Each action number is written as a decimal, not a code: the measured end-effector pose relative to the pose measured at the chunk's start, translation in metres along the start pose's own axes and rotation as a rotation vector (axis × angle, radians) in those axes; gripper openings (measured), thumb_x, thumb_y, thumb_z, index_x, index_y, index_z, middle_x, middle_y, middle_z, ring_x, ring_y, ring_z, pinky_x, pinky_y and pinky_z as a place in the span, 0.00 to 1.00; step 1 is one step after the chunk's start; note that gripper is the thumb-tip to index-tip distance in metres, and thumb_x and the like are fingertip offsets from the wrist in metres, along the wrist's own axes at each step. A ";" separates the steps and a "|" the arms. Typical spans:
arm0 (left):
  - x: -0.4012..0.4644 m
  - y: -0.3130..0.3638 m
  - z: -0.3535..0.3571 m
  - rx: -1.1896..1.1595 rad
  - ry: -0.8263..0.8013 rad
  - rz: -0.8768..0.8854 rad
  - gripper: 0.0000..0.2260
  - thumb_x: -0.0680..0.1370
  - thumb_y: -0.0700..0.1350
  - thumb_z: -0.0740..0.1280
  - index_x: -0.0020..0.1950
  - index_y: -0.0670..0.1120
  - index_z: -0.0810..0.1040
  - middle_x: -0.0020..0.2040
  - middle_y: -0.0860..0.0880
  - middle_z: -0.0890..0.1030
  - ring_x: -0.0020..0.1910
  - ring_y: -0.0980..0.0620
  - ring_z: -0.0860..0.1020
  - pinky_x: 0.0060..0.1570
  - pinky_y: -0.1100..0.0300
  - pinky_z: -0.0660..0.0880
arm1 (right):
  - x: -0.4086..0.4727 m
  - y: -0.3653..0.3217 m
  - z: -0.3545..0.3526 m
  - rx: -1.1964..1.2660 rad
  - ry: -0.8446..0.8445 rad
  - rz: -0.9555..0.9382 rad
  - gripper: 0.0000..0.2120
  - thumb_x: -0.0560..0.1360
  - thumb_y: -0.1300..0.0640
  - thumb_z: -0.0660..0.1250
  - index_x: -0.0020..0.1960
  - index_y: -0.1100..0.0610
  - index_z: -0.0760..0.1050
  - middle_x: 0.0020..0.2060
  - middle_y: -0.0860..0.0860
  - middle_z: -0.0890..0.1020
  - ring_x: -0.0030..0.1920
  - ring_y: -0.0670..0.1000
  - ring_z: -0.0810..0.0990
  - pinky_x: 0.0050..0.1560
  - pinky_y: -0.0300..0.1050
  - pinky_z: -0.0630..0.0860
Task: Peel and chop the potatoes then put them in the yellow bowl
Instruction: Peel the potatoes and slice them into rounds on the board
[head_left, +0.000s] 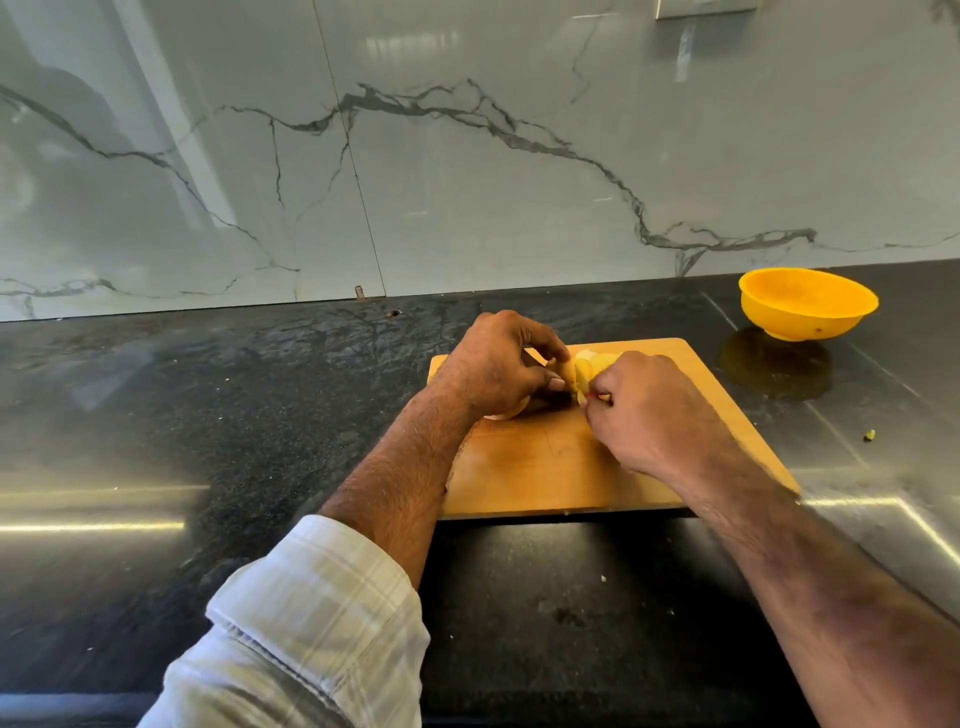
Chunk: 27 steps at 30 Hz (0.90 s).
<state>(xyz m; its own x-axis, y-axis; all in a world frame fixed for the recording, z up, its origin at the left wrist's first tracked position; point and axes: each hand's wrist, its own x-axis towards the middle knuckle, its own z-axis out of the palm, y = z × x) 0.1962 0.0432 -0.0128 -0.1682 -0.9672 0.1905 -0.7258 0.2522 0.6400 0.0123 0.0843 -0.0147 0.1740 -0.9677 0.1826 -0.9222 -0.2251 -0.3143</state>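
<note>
No writing shows. Left hand (493, 364) pinches the potato (584, 371) near the board's (550, 467) far edge; right hand (649, 410) grips something hidden.

Yellow bowl (808, 304), tan board (561, 467), black counter (208, 415), plaid sleeve (311, 623).

Both forearms reach forward and converge; the left hand (496, 364), in a rolled pale checked sleeve (311, 623), has curled, pinching fingers; the right hand (649, 410) is fisted, knuckles up
</note>
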 end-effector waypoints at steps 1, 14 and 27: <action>0.001 -0.001 0.000 0.004 -0.002 0.001 0.12 0.74 0.41 0.81 0.55 0.52 0.87 0.55 0.56 0.86 0.47 0.61 0.85 0.59 0.51 0.83 | 0.000 0.003 -0.002 0.024 0.018 -0.003 0.10 0.81 0.48 0.69 0.49 0.53 0.84 0.34 0.47 0.78 0.34 0.46 0.76 0.28 0.38 0.64; 0.004 -0.004 0.003 0.044 0.012 -0.004 0.12 0.73 0.44 0.82 0.54 0.54 0.87 0.54 0.57 0.86 0.52 0.57 0.84 0.59 0.49 0.83 | -0.004 -0.005 -0.008 0.077 0.020 -0.033 0.11 0.82 0.48 0.66 0.53 0.52 0.84 0.35 0.48 0.78 0.33 0.45 0.76 0.28 0.36 0.67; 0.004 -0.002 0.006 0.082 0.049 -0.037 0.16 0.72 0.45 0.83 0.58 0.55 0.88 0.56 0.56 0.87 0.56 0.56 0.83 0.64 0.47 0.81 | -0.003 -0.015 -0.013 -0.007 -0.036 -0.031 0.13 0.83 0.47 0.65 0.60 0.53 0.82 0.44 0.51 0.82 0.43 0.50 0.81 0.49 0.46 0.84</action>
<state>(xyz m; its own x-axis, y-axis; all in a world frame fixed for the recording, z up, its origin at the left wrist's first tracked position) 0.1928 0.0387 -0.0174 -0.1087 -0.9726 0.2057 -0.7834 0.2111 0.5846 0.0207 0.0925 0.0017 0.2148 -0.9638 0.1580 -0.9186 -0.2543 -0.3024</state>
